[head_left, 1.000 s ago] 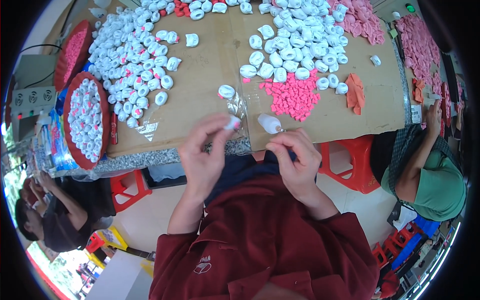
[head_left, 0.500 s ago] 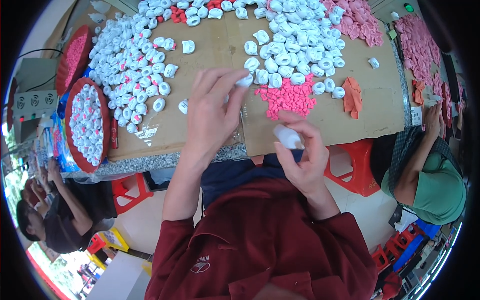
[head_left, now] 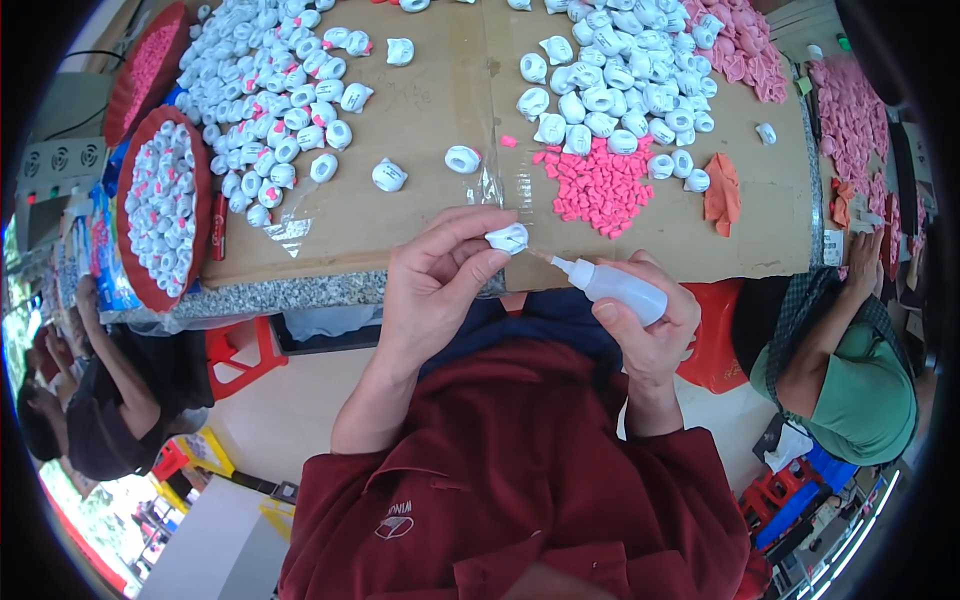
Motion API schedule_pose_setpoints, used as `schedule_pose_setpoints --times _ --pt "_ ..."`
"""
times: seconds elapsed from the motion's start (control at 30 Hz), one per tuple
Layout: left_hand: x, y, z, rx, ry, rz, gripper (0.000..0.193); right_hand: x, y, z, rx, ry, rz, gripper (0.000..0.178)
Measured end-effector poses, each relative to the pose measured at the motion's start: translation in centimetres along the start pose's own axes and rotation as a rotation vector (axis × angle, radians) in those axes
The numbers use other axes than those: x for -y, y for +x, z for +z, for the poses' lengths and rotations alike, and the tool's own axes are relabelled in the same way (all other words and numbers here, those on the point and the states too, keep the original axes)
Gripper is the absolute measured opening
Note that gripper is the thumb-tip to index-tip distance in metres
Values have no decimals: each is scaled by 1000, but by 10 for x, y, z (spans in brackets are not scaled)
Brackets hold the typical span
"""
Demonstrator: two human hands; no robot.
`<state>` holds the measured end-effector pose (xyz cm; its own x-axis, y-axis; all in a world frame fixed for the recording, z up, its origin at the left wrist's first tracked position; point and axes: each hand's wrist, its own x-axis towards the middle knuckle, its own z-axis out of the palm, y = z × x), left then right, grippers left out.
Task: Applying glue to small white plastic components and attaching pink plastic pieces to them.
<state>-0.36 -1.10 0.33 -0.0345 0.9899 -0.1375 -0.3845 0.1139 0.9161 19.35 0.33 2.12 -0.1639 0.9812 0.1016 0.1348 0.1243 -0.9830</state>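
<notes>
Above the near table edge [head_left: 280, 290], the left hand [head_left: 425, 285] pinches a small white eared piece [head_left: 507, 239] between its fingertips while the right hand's [head_left: 655, 330] fingers wrap the squeeze bottle [head_left: 622, 287] just right, where overhard squeezing could flood the piece.

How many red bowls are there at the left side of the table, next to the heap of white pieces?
2. The nearer bowl holds white pieces; the farther bowl, behind it, holds small pink pieces. Nothing there seems to hide another.
</notes>
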Motion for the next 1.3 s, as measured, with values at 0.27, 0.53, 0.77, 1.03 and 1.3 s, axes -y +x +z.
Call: schedule_pose_setpoints --times 0.27,0.53,0.77,1.03,1.3 --pt "0 1 -1 28 14 1 29 1 -2 -3 21 -21 30 31" --pt "1 1 0 7 43 13 29 2 -2 -3 11 -13 50 31" --pt "1 -1 0 -11 36 4 30 2 -1 0 1 -6 48 30" --pt "0 -7 -6 -14 21 -23 29 2 3 5 -63 152 159 29" --pt "2 -18 -6 -38 67 -72 28 -16 20 33 -3 -416 -163 32"
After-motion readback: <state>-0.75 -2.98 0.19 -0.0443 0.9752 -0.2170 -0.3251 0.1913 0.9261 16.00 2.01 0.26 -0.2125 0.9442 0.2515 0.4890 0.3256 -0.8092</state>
